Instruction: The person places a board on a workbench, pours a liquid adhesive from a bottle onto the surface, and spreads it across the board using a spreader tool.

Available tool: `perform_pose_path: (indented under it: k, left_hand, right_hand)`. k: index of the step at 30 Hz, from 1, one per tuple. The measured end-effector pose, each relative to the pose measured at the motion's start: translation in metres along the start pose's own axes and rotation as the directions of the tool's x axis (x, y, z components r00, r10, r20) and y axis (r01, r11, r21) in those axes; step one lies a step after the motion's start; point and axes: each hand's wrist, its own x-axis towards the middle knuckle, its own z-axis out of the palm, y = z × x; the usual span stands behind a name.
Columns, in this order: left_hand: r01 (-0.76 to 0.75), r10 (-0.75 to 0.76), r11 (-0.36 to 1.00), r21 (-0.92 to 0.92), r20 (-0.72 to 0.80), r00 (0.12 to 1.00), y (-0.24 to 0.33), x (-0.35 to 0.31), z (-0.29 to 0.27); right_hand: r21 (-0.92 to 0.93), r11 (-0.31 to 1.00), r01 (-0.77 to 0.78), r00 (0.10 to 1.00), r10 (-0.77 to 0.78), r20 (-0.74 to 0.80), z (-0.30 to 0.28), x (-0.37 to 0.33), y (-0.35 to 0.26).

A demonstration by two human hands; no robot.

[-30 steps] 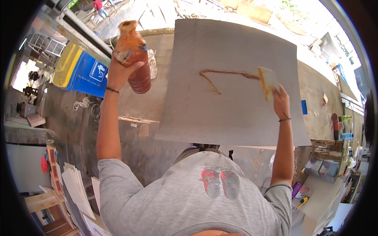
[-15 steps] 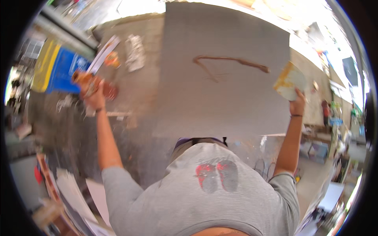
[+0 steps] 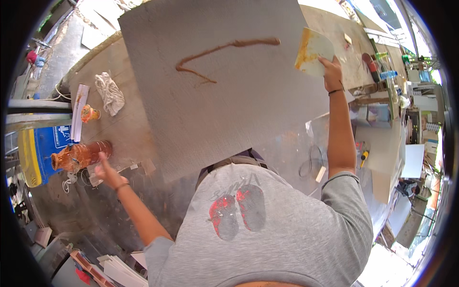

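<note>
- The reddish-brown bottle (image 3: pixel 76 158) was just beyond the left hand (image 3: pixel 110 176), whose fingers were spread, gripping nothing; fingertip contact could not be told.
- The right hand (image 3: pixel 333 75) was closed on a pale, orange-smeared spreader (image 3: pixel 319 49).
- Counted: one bottle, one spreader, one grey panel (image 3: pixel 239 105), one brown streak (image 3: pixel 210 51) on it.

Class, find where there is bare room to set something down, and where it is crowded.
Free: the grey board below its brown streak, down to its near edge; also the bench between the white rag and the board's left edge. Crowded: the bench's left end, where the bottle, orange piece and white strip sit close together.
</note>
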Motion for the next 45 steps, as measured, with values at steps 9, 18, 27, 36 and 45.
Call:
perform_pose_path:
  k: [9, 18, 27, 36, 45]
  left_hand:
    - [-0.169, -0.197, 0.891, 0.422, 0.693, 0.693, -0.003, -0.136, 0.064]
    - [-0.027, -0.099, 0.97, 0.24, 0.499, 0.861, -0.053, -0.135, 0.062]
    - [-0.282, 0.072, 0.881, 0.379, 0.483, 0.873, -0.054, -0.132, 0.065]
    - [-0.4, 0.14, 0.775, 0.489, 0.484, 0.864, -0.069, -0.137, 0.067]
    - [-0.372, 0.15, 0.844, 0.386, 0.495, 0.856, -0.074, -0.134, 0.067]
  right_hand:
    - [-0.317, 0.922, 0.222, 0.974, -0.198, 0.106, 0.019, -0.021, 0.003]
    - [-0.433, 0.875, 0.214, 0.977, -0.199, 0.081, 0.001, -0.001, 0.011]
    - [-0.713, 0.62, 0.326, 0.943, -0.26, 0.206, 0.046, 0.057, 0.033]
    - [-0.934, 0.323, 0.151, 0.974, 0.111, 0.196, 0.198, 0.057, 0.005]
    - [-0.832, 0.485, 0.269, 0.944, 0.038, 0.327, 0.344, 0.022, -0.05]
